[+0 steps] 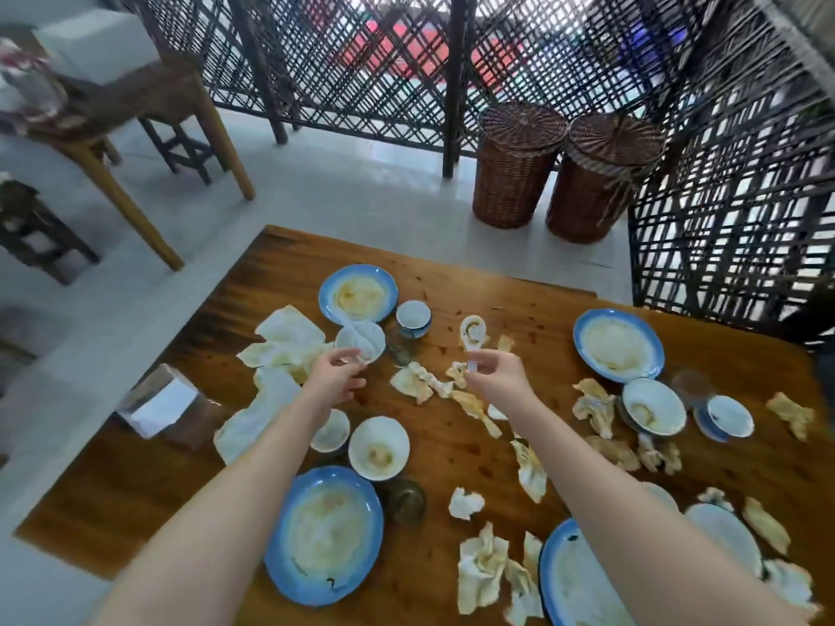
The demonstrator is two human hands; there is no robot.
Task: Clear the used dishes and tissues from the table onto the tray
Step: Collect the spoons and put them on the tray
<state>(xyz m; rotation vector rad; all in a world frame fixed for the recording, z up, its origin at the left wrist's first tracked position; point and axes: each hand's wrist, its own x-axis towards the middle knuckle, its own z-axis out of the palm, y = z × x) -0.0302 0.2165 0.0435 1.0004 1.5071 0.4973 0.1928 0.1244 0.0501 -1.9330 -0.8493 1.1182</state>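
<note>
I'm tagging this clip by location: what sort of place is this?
Probably a restaurant dining area: a wooden table strewn with used blue-rimmed plates and tissues, lattice screens behind it, another table nearby.

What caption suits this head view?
Right hand holds a stained white ceramic spoon; left hand pinches another white spoon in a small white bowl.
</note>
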